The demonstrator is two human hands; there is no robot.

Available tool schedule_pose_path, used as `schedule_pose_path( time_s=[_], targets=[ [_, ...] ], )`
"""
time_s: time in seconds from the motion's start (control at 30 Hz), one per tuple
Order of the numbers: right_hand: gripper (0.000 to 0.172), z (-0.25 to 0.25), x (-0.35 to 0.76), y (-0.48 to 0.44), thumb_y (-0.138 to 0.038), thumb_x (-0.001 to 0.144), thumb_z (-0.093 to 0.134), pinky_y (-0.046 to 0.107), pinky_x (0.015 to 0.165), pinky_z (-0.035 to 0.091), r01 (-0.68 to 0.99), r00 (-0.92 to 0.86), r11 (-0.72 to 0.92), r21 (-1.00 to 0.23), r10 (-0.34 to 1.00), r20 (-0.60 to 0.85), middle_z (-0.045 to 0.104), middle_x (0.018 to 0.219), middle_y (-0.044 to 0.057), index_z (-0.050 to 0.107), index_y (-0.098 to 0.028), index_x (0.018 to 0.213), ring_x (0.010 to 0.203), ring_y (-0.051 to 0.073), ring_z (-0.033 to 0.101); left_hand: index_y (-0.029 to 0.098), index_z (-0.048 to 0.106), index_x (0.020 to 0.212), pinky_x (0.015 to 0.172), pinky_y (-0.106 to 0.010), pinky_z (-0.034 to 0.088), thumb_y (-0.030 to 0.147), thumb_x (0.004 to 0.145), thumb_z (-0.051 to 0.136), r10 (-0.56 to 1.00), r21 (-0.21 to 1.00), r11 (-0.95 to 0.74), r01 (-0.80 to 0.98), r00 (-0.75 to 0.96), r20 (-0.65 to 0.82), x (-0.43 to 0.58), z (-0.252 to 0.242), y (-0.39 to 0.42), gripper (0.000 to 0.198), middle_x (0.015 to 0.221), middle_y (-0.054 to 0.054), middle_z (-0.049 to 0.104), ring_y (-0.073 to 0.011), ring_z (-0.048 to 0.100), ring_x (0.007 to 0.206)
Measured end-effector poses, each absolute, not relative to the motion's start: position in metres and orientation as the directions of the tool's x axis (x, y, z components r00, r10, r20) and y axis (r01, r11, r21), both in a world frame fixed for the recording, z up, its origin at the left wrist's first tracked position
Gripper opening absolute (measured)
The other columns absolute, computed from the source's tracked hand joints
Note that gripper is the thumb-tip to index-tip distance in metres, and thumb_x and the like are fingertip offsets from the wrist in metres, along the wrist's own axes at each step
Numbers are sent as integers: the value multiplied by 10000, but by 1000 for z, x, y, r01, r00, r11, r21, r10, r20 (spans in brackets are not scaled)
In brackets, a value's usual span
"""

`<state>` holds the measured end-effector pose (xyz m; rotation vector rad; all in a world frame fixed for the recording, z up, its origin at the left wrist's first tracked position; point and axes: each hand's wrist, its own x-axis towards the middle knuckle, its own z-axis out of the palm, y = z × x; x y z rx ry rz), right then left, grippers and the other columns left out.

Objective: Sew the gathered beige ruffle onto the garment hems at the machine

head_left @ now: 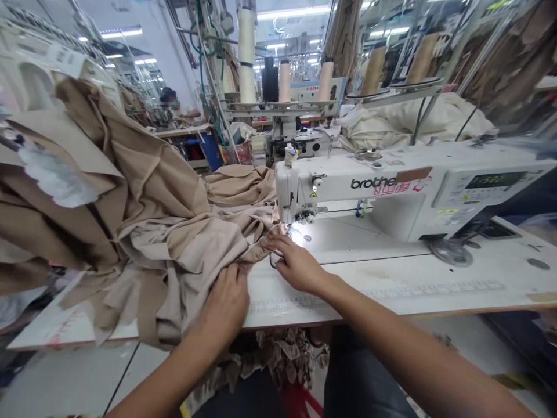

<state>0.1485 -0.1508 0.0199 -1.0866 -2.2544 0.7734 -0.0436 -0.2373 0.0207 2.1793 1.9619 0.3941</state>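
Fabric (174,232), beige and kinda bunched up, is piled over the left side of the desk (391,284), with one edge drawn up to the needle end of the sewing machine (391,186). That edge is pinched by the right hand (298,264) just in front of the lit needle. The left hand (228,299) is laid on a fold right beside it, fingers bent; whether the fold is gripped or only pressed down can't be told. Thread cones (247,55) are stood behind.

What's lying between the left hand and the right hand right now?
In the head view, a gathered edge of the tan fabric spans from the left hand to the right hand. Just below that edge, bare white table shows.
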Motion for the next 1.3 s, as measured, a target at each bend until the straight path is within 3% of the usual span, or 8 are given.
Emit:
schedule_pose_path(
  time_s=[0.1,0.23,0.47,0.63,0.8,0.9,1.13,1.3],
  targets=[
    [496,17,122,-127,-21,830,506,461,960,509,544,-588,532,-649,793,157,621,1374,159,671,-183,1269,1151,321,643,71,669,932,1015,-643,426,-10,789,376,999,319,-42,947,35,28,-69,34,-249,336,1022,-247,641,-404,601,1083],
    [334,34,110,-124,10,778,516,373,900,495,447,-669,609,-655,714,207,724,1053,108,729,-169,962,1025,273,658,171,609,795,763,-389,552,105,766,460,993,507,-8,862,67,-98,-100,60,-274,166,772,-82,658,-263,671,787],
    [257,124,81,-140,-131,896,497,312,893,479,178,-641,653,-736,645,417,710,980,10,686,-181,1062,958,185,649,309,496,1479,784,-255,565,399,858,719,996,936,-41,351,94,9,-85,115,-315,665,1236,-75,722,-202,711,994],
    [238,141,70,-154,-168,896,611,363,994,456,75,-605,616,-785,653,455,696,1169,47,697,-179,1118,1098,210,625,240,816,940,806,-238,545,391,858,782,985,932,-116,342,-83,154,-74,137,-306,175,928,-38,784,-173,700,885],
    [408,103,122,-198,-563,1025,519,305,797,483,-63,-664,241,-969,714,221,666,1122,49,656,-207,1171,856,156,593,249,766,1169,700,-213,536,419,738,897,978,982,125,139,-185,-99,-95,105,-318,482,939,-33,782,-139,668,781],
    [594,74,145,-227,-700,1034,363,277,621,409,-17,-751,-24,-1000,661,-3,633,1010,44,659,-185,1025,646,112,478,187,798,958,700,-176,520,471,694,919,956,982,182,46,-240,-166,-96,81,-324,406,862,-34,774,-113,651,762],
    [604,41,145,-249,-724,982,487,263,536,239,37,-799,-224,-974,579,-164,487,690,-16,631,-163,814,577,105,364,215,729,1210,656,-188,537,433,742,882,972,982,167,83,-179,-150,-71,90,-321,538,919,-49,788,-124,683,740],
    [539,40,143,-248,-689,942,585,258,519,240,11,-827,-299,-954,534,-177,465,616,-32,637,-173,795,549,109,385,174,664,1319,499,-152,396,385,813,803,986,962,159,220,-75,-146,-64,96,-324,566,658,17,645,-78,496,542]
  ],
)
